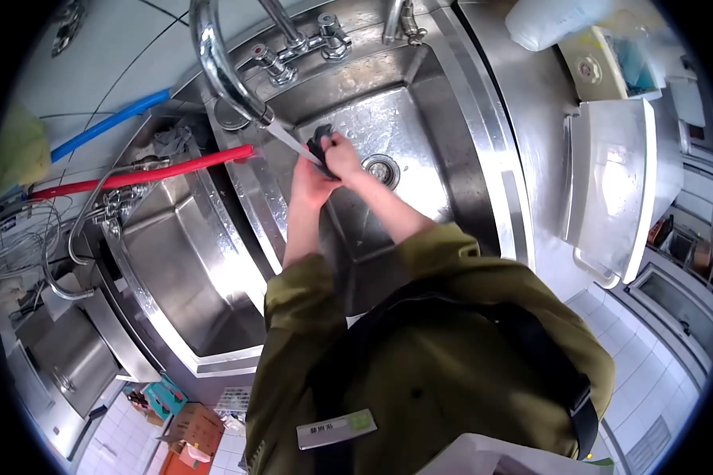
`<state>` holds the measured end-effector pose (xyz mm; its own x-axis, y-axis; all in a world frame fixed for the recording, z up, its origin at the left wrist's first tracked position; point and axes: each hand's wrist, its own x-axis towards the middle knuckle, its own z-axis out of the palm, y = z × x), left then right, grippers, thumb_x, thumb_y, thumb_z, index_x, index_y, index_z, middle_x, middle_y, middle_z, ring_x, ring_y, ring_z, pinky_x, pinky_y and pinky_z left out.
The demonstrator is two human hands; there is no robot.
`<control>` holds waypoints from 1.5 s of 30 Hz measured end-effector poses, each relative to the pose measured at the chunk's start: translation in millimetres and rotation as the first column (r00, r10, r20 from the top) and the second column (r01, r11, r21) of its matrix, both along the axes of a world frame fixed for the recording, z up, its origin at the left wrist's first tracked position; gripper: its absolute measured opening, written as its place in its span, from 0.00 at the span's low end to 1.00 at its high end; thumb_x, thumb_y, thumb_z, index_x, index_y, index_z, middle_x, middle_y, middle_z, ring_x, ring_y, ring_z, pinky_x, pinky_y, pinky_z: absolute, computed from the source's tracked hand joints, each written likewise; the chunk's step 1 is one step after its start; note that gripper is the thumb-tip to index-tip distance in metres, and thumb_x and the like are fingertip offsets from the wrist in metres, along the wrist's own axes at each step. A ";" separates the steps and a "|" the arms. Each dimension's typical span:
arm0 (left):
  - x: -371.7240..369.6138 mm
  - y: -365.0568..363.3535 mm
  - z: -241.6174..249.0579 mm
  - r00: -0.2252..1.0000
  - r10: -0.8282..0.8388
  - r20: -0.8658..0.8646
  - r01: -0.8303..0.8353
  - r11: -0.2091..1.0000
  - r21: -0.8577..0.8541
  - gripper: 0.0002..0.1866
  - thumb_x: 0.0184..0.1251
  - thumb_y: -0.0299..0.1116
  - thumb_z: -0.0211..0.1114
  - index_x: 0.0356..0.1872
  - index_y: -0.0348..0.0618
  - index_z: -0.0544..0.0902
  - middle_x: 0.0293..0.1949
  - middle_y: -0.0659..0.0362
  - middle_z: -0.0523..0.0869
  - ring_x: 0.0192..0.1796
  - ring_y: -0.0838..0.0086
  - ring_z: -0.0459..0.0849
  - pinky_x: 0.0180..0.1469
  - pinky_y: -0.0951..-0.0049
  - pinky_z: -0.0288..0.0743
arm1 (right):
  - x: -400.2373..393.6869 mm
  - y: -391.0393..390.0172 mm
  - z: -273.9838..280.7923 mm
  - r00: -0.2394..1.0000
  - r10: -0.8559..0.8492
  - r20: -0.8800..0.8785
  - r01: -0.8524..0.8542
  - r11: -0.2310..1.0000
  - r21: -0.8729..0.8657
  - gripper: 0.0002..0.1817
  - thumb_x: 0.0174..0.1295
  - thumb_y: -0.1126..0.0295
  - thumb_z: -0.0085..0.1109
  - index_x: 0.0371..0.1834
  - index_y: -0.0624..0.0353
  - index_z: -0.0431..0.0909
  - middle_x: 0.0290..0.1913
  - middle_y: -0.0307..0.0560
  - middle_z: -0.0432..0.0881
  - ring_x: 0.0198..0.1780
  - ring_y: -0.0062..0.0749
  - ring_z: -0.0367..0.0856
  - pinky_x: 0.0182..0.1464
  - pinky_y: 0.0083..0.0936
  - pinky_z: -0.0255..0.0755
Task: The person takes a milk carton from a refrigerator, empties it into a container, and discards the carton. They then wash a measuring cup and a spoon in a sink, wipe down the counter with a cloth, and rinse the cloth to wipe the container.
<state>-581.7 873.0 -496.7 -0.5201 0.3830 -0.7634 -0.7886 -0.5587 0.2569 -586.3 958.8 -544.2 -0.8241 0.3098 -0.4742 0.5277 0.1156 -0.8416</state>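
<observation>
Over the steel sink basin [420, 150], both my hands meet under a stream of water [291, 142] running from the curved faucet [228, 87]. A dark grey, crumpled piece that looks like a wet cloth [320, 142] is bunched between them. My right hand [343, 158] is closed around it, with the fingers wrapped on its side. Below and to the left, my left hand [313, 184] supports the cloth from underneath. Its fingers are partly hidden by the cloth and water, but it appears closed on it too. The drain [381, 170] lies right of my hands.
A second steel sink [186, 261] adjoins on the left. A red hose [142, 172] reaches toward my faucet, with a blue tube [109, 125] behind it. Two tap handles [273, 65] stand at the back. To the right are a white lidded container [610, 190] and a cream box [590, 67].
</observation>
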 end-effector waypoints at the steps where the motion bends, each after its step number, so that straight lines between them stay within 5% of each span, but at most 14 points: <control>1: -4.3 -5.3 -35.2 1.000 -0.014 0.006 0.013 0.979 0.203 0.24 0.62 0.55 0.44 0.51 0.49 0.68 0.42 0.56 0.77 0.45 0.62 0.75 0.48 0.56 0.67 | 12.2 -5.2 22.6 0.996 0.079 0.032 -0.083 0.987 0.141 0.16 0.58 0.59 0.45 0.35 0.63 0.71 0.34 0.60 0.76 0.40 0.53 0.74 0.41 0.39 0.66; 5: 26.3 -20.3 -105.3 0.926 0.088 -0.368 -0.001 0.973 0.230 0.24 0.59 0.52 0.50 0.52 0.50 0.68 0.47 0.55 0.76 0.48 0.63 0.75 0.50 0.67 0.69 | 34.9 1.9 85.9 0.942 0.334 0.015 -0.326 0.906 0.269 0.21 0.57 0.52 0.45 0.27 0.62 0.74 0.27 0.60 0.76 0.35 0.55 0.75 0.38 0.42 0.68; 8: 46.8 -23.7 -163.7 0.540 -0.537 -0.648 -0.029 0.757 -0.652 0.24 0.61 0.50 0.47 0.54 0.45 0.66 0.47 0.58 0.74 0.49 0.66 0.73 0.52 0.68 0.67 | 30.3 -6.1 46.6 0.924 0.373 -0.089 -0.322 0.880 0.348 0.17 0.53 0.55 0.47 0.27 0.58 0.77 0.28 0.59 0.77 0.32 0.53 0.76 0.36 0.44 0.70; 10: 46.0 -26.2 -159.7 0.599 -0.574 -0.558 -0.058 0.664 -0.746 0.23 0.60 0.46 0.49 0.52 0.43 0.67 0.45 0.56 0.75 0.47 0.65 0.75 0.49 0.67 0.68 | 24.6 -3.5 38.1 0.863 0.497 -0.086 -0.418 0.799 0.432 0.15 0.53 0.59 0.45 0.26 0.57 0.77 0.28 0.56 0.78 0.31 0.52 0.77 0.33 0.42 0.71; 13: 38.6 -16.8 -66.2 0.982 0.020 -0.188 -0.069 0.965 -0.255 0.19 0.52 0.39 0.56 0.43 0.40 0.72 0.40 0.49 0.78 0.38 0.62 0.80 0.39 0.65 0.73 | 6.2 1.7 8.8 0.853 0.515 -0.081 -0.432 0.784 0.446 0.14 0.55 0.61 0.42 0.26 0.56 0.77 0.27 0.55 0.78 0.31 0.51 0.77 0.32 0.42 0.71; 16: 42.8 1.6 -26.0 0.991 0.134 -0.011 -0.122 0.867 -0.484 0.24 0.59 0.42 0.54 0.49 0.33 0.67 0.40 0.55 0.78 0.43 0.68 0.77 0.44 0.69 0.70 | 4.0 16.0 -29.1 0.761 0.643 -0.083 -0.477 0.642 0.601 0.19 0.58 0.56 0.43 0.28 0.60 0.78 0.26 0.61 0.76 0.30 0.55 0.75 0.31 0.41 0.70; 20: 34.5 11.2 0.8 0.995 0.031 -0.094 -0.092 0.648 -0.756 0.22 0.63 0.42 0.52 0.53 0.40 0.63 0.40 0.59 0.77 0.36 0.74 0.78 0.29 0.77 0.71 | 14.4 47.9 -82.0 0.906 0.398 0.146 -0.398 0.917 -0.027 0.35 0.57 0.38 0.29 0.54 0.53 0.67 0.49 0.54 0.73 0.57 0.44 0.64 0.58 0.35 0.56; 22: 23.9 17.4 19.6 0.987 -0.069 -0.143 -0.061 0.663 -0.746 0.16 0.65 0.35 0.47 0.49 0.35 0.69 0.42 0.58 0.77 0.46 0.74 0.72 0.49 0.78 0.62 | 21.0 41.9 -60.5 0.897 0.407 0.171 -0.420 0.907 0.041 0.38 0.55 0.35 0.30 0.60 0.51 0.60 0.57 0.51 0.67 0.65 0.41 0.52 0.64 0.34 0.44; 23: 22.8 17.4 6.1 0.968 -0.171 -0.182 -0.014 0.691 -0.722 0.12 0.65 0.29 0.47 0.46 0.35 0.72 0.40 0.58 0.77 0.43 0.75 0.72 0.47 0.79 0.63 | 18.7 40.7 -54.5 0.909 0.397 0.124 -0.330 0.870 -0.365 0.41 0.53 0.33 0.31 0.63 0.50 0.55 0.65 0.46 0.55 0.69 0.36 0.35 0.67 0.31 0.26; 26: 31.9 42.0 10.5 0.925 -0.042 -0.378 -0.221 0.751 -0.622 0.09 0.63 0.25 0.48 0.42 0.35 0.74 0.37 0.61 0.76 0.41 0.79 0.72 0.45 0.79 0.64 | 19.3 37.6 -3.0 0.924 0.366 0.107 -0.049 0.391 -0.919 0.34 0.60 0.46 0.41 0.62 0.59 0.53 0.61 0.45 0.59 0.61 0.29 0.57 0.59 0.22 0.54; 29: 22.1 39.5 40.8 0.909 0.180 -0.377 -0.353 0.812 -0.465 0.10 0.65 0.31 0.49 0.40 0.36 0.74 0.35 0.62 0.76 0.39 0.81 0.72 0.42 0.80 0.67 | 31.4 22.5 -10.6 0.973 0.203 0.107 -0.020 0.540 -0.841 0.24 0.60 0.53 0.45 0.54 0.57 0.65 0.48 0.45 0.73 0.48 0.31 0.72 0.52 0.25 0.66; 32: 6.7 24.2 52.7 0.896 0.234 -0.377 -0.420 0.722 -0.550 0.16 0.65 0.41 0.49 0.40 0.35 0.73 0.35 0.61 0.77 0.37 0.79 0.74 0.39 0.78 0.68 | 27.6 30.5 -26.1 0.986 0.133 0.102 0.137 -0.292 -0.946 0.24 0.63 0.52 0.38 0.52 0.58 0.67 0.47 0.45 0.75 0.49 0.34 0.73 0.54 0.32 0.66; 38: 6.6 -8.7 10.4 0.971 -0.091 -0.220 -0.039 0.851 -0.524 0.17 0.63 0.45 0.51 0.44 0.42 0.73 0.39 0.61 0.77 0.46 0.73 0.74 0.42 0.59 0.71 | -17.1 36.0 -33.9 0.933 -0.328 0.149 0.358 0.791 -0.496 0.07 0.53 0.73 0.48 0.34 0.63 0.71 0.31 0.49 0.77 0.32 0.34 0.77 0.36 0.31 0.71; 45: -9.0 -15.7 -92.9 0.997 -0.067 -0.027 0.071 0.973 0.218 0.26 0.57 0.58 0.49 0.39 0.43 0.72 0.36 0.55 0.77 0.38 0.66 0.78 0.43 0.64 0.72 | 35.5 -7.1 50.6 0.977 0.202 -0.062 -0.202 0.979 0.008 0.23 0.54 0.53 0.49 0.43 0.63 0.70 0.33 0.61 0.77 0.39 0.55 0.75 0.41 0.40 0.68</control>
<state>-590.7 857.3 -589.6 -0.5005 0.5752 -0.6470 -0.8233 -0.5474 0.1501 -550.8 951.7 -493.6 -0.8976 0.1351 -0.4197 0.4400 0.2161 -0.8716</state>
